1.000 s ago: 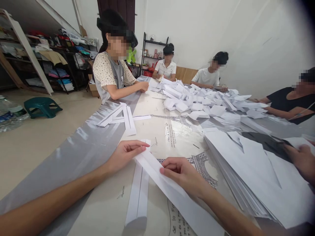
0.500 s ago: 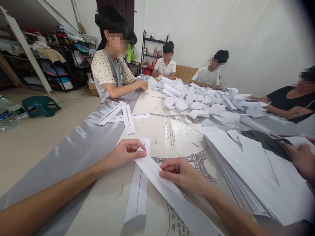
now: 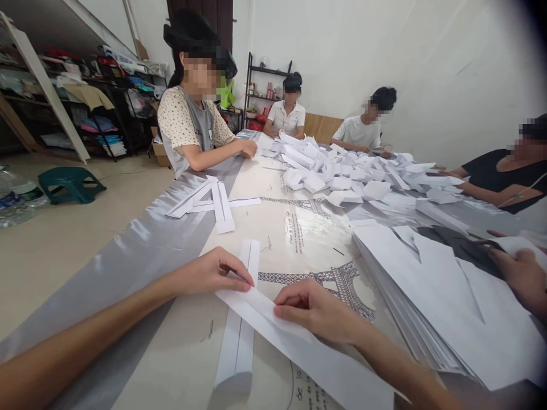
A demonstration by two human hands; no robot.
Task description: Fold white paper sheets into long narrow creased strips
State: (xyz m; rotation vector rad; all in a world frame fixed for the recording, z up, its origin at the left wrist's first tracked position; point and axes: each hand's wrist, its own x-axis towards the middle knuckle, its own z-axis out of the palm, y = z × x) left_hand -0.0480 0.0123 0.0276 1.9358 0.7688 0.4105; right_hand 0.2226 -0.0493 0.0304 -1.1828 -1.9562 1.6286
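Note:
A long white paper strip (image 3: 325,364) with a fold along its length slants across the table in front of me. My left hand (image 3: 224,270) pinches its far left end between thumb and fingers. Farther along the upper edge, my right hand (image 3: 303,304) grips the same strip with thumb and curled fingers. Beneath it lies another folded paper strip (image 3: 235,347), running away from me with a dark line down its middle. Beyond my left hand, several folded strips (image 3: 223,210) rest crossed over one another.
A thick stack of white paper (image 3: 427,285) stands at right, a co-worker's hand (image 3: 519,273) beside it. A heap of folded papers (image 3: 337,171) covers the far table. Several people sit around it. A green stool (image 3: 70,183) stands on the floor at left.
Both hands still hold the strip. Its left end and my left hand have shifted slightly down and left, and the strip lies more fully across the one beneath.

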